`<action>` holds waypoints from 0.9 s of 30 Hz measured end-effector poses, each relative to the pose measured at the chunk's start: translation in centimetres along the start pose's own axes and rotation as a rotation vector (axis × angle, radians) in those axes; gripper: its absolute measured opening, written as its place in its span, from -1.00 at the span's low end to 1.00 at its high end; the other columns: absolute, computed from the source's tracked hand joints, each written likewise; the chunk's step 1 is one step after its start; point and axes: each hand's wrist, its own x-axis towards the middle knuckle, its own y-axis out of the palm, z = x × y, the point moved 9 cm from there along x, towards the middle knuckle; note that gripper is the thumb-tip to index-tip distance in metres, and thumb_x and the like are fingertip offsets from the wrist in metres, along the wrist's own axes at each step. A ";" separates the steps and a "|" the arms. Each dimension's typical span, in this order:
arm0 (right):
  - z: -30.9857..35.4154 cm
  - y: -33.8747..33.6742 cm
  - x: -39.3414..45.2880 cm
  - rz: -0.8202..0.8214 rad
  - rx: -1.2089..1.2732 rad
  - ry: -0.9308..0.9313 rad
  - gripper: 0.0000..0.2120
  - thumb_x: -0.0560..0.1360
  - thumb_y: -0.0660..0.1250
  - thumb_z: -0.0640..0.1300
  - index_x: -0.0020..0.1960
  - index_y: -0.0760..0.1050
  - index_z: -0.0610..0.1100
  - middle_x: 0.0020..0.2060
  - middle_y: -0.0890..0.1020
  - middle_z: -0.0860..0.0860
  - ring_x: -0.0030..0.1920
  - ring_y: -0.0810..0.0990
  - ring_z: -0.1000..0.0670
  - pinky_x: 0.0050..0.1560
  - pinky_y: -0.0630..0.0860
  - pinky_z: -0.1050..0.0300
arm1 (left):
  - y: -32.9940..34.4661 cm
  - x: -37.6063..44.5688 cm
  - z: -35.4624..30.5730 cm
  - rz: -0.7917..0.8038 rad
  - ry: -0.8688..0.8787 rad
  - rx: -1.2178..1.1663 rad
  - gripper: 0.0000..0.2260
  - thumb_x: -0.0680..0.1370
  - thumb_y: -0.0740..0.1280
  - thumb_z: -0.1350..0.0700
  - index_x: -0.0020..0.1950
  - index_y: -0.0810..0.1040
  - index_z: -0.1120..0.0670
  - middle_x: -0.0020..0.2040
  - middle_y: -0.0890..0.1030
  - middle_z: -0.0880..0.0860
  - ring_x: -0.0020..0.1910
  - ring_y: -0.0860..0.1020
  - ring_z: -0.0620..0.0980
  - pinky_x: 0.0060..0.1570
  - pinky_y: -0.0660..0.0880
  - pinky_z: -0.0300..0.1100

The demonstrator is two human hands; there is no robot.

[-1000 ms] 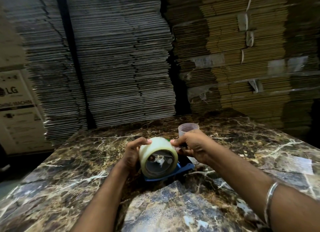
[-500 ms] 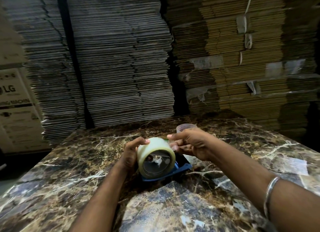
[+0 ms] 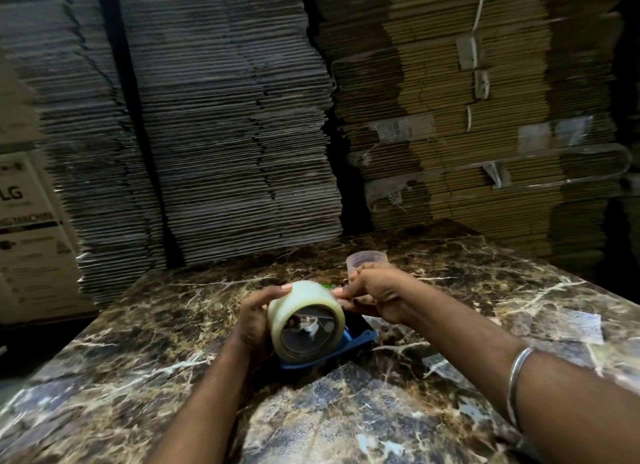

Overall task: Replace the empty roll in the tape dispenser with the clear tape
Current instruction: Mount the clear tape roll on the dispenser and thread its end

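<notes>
Left hand (image 3: 254, 320) is wrapped round the far side of the clear tape roll (image 3: 304, 320), thumb over the top, same grip as a second ago. The right hand (image 3: 375, 299) is what changed: it's lifted a touch and its fingertips (image 3: 341, 293) are pinched at the roll's upper right edge, looks like on the tape end, though it's too blurry to be sure it's got any. The roll is sitting in the blue tape dispenser (image 3: 349, 346), open core facing the camera, and the dispenser rests flat on the marble table (image 3: 485, 290). A small clear plastic cup (image 3: 366, 258) stands just behind the right hand, showing more now than half a second back. Plenty of bare tabletop left, right and near side; the far edge butts up near stacks of flattened cardboard (image 3: 235, 134), with an LG-printed box (image 3: 31, 238) off the left corner.
</notes>
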 end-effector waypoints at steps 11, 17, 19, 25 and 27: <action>-1.9 -0.8 1.0 0.011 0.094 0.041 -0.73 0.44 0.29 -0.58 -0.18 0.39 -0.23 -0.42 0.67 -0.19 -0.36 0.67 -0.07 -0.40 0.63 0.19 | -0.4 -0.1 0.3 0.019 0.019 -0.048 -0.44 -0.20 0.58 0.07 -0.27 0.69 0.28 -0.40 0.65 0.23 -0.45 0.63 0.17 -0.37 0.61 -0.13; -2.5 -0.9 1.2 0.013 0.152 0.026 -0.68 0.44 0.29 -0.58 -0.23 0.38 -0.19 -0.48 0.66 -0.18 -0.47 0.65 -0.05 -0.48 0.59 0.22 | -1.2 0.3 0.3 -0.015 0.053 -0.114 -0.31 -0.22 0.58 0.11 -0.12 0.60 0.26 -0.41 0.62 0.21 -0.46 0.61 0.15 -0.38 0.60 -0.12; -2.1 -1.4 1.0 -0.002 0.114 0.009 -0.70 0.44 0.30 -0.56 -0.28 0.40 -0.21 -0.48 0.65 -0.17 -0.45 0.62 -0.04 -0.49 0.56 0.26 | -0.6 0.1 0.2 0.004 0.047 -0.103 -0.45 -0.22 0.58 0.12 -0.29 0.67 0.29 -0.43 0.63 0.22 -0.49 0.62 0.15 -0.43 0.60 -0.12; -1.7 -3.3 1.0 -0.046 0.120 -0.026 -0.69 0.42 0.35 -0.55 -0.21 0.38 -0.17 -0.55 0.61 -0.13 -0.59 0.57 0.02 -0.59 0.52 0.29 | -0.9 -0.1 0.2 -0.059 0.022 -0.086 -0.74 0.29 0.31 0.12 -0.37 0.68 0.30 -0.45 0.63 0.24 -0.53 0.62 0.15 -0.51 0.58 -0.13; -1.9 -3.4 1.1 -0.048 0.125 -0.032 -0.69 0.41 0.37 -0.54 -0.21 0.39 -0.17 -0.48 0.62 -0.15 -0.51 0.58 -0.01 -0.54 0.55 0.26 | -1.5 0.0 -0.1 -0.085 0.054 -0.111 -0.70 0.38 0.24 0.15 -0.40 0.68 0.26 -0.46 0.64 0.20 -0.52 0.62 0.12 -0.49 0.58 -0.16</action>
